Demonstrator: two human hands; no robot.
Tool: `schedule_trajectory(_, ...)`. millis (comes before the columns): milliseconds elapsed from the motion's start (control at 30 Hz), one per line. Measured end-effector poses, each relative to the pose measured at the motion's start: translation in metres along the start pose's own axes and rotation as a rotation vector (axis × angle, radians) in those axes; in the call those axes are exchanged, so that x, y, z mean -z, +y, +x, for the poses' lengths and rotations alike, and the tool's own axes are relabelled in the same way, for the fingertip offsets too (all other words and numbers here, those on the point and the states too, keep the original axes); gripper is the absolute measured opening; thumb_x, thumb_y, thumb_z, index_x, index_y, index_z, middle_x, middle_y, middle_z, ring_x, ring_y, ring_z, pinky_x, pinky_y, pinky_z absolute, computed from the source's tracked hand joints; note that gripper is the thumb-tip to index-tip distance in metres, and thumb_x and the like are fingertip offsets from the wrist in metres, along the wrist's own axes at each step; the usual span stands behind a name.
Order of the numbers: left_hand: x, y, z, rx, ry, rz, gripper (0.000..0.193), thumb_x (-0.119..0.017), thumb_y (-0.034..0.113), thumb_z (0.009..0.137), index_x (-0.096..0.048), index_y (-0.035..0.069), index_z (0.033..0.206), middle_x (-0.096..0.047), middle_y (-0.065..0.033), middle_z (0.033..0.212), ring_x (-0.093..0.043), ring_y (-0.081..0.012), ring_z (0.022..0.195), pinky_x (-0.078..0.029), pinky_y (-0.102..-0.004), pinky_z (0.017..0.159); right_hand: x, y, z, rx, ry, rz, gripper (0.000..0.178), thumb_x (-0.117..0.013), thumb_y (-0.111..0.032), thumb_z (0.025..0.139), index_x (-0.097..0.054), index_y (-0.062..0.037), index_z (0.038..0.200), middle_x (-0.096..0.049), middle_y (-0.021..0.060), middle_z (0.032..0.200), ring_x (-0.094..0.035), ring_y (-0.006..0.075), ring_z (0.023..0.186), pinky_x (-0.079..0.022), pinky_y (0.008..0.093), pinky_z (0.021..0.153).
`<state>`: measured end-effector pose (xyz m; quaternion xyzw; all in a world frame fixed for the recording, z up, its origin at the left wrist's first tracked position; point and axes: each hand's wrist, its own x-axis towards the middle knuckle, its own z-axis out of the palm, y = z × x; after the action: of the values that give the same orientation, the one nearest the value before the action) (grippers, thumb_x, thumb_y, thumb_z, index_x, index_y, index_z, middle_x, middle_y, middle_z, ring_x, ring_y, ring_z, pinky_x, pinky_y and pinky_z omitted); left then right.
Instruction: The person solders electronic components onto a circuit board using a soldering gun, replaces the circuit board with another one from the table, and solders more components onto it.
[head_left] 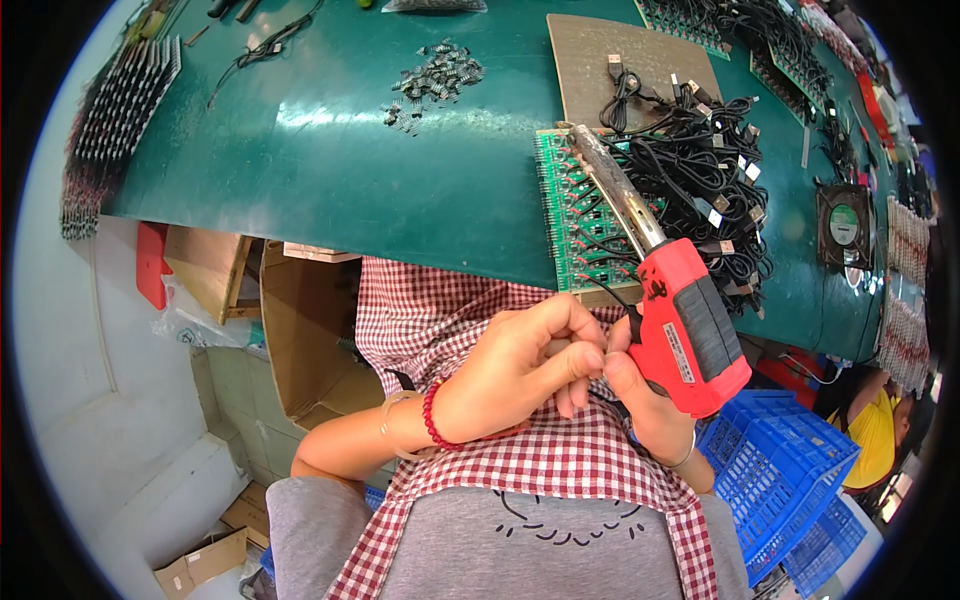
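My right hand point(655, 415) is wrapped round the handle of a red and black soldering gun point(690, 330), whose metal barrel points up and to the left. Its tip is over a green circuit board panel point(565, 220), where several black leads run to the pads. Close by, my left hand point(525, 365) has its fingers pinched together, almost touching my right thumb. Anything between those fingertips is too small to make out. Coiled black USB cables point(690, 170) lie in a heap on the panel's right side, partly behind the gun.
On the green table point(330, 180) lies a pile of small black parts point(435, 85). A brown board point(630, 60) extends behind the panel. At the right stand a small fan point(843, 225) and blue crates point(770, 460). A person in yellow point(880, 430) is beyond them. Cardboard boxes point(310, 340) sit below.
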<state>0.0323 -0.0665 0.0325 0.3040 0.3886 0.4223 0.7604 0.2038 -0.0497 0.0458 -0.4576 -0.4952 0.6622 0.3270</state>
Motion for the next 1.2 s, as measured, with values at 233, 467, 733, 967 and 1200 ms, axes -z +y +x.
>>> schedule_trajectory(233,0.011,0.020,-0.001,-0.284,-0.032,0.765,0.006,-0.060,0.001,0.079,-0.058,-0.002,0.084,-0.062,-0.0079,0.068,-0.062,-0.0113,0.058,-0.049,-0.0254,0.051,0.001,0.003,-0.002,0.036,0.020,-0.299,0.037,-0.067,0.001,0.075,-0.049,-0.0006,0.108,-0.057,0.0053,0.086,-0.057,0.0114,0.077,-0.046,0.0240,0.069)
schedule_trajectory(467,0.027,0.026,0.014,-0.125,-0.178,0.784,0.006,-0.059,0.001,0.075,-0.058,-0.001,0.081,-0.060,-0.0048,0.066,-0.058,-0.0089,0.054,-0.045,-0.0242,0.048,0.003,0.015,-0.006,0.003,0.052,-0.251,0.035,-0.066,-0.004,0.078,-0.050,0.0006,0.108,-0.060,0.0057,0.088,-0.059,0.0115,0.078,-0.047,0.0247,0.070)
schedule_trajectory(733,0.064,0.020,0.047,0.268,0.015,0.389,0.010,-0.055,0.008,0.084,-0.056,0.000,0.079,-0.059,-0.0033,0.066,-0.054,-0.0049,0.052,-0.041,-0.0172,0.044,0.037,0.018,-0.045,0.075,0.082,-0.169,0.038,-0.047,-0.009,0.089,-0.039,0.0047,0.124,-0.051,0.0090,0.073,-0.048,0.0148,0.061,-0.045,0.0330,0.066)
schedule_trajectory(967,0.067,0.020,0.053,0.286,-0.013,0.356,0.010,-0.056,0.009,0.084,-0.055,0.000,0.079,-0.061,-0.0041,0.067,-0.055,-0.0052,0.052,-0.041,-0.0171,0.043,0.059,0.038,-0.075,-0.033,0.075,-0.080,0.042,-0.053,-0.021,0.089,-0.041,0.0009,0.123,-0.049,0.0079,0.067,-0.046,0.0140,0.057,-0.041,0.0287,0.058)
schedule_trajectory(1200,0.070,0.023,0.056,0.318,-0.067,0.349,0.010,-0.056,0.010,0.084,-0.056,0.001,0.079,-0.060,-0.0026,0.066,-0.054,-0.0047,0.052,-0.041,-0.0164,0.043,0.068,0.055,-0.082,-0.075,0.023,-0.202,0.043,-0.055,-0.025,0.089,-0.042,-0.0012,0.122,-0.049,0.0069,0.067,-0.044,0.0134,0.057,-0.040,0.0294,0.061)
